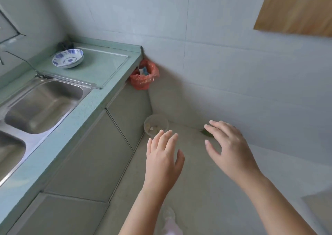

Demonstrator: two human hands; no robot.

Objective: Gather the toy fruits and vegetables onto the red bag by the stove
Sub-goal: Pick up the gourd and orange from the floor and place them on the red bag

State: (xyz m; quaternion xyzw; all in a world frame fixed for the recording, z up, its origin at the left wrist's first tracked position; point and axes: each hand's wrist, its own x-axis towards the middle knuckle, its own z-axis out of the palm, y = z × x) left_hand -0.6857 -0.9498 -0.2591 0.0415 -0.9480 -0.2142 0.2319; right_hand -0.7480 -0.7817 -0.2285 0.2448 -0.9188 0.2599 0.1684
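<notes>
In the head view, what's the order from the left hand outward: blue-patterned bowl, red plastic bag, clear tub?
1. Clear tub, on the floor just past the left hand.
2. Red plastic bag, at the counter end corner.
3. Blue-patterned bowl, on the counter, far left.

— The bowl [68, 58]?
— White, with blue floral patterning.
— And the counter [100, 98]?
— Pale green, finely speckled. The bag [144, 74] is translucent red-orange, the sink [45, 101] silver-grey, the wall board [296, 8] tan wood-grain.
</notes>
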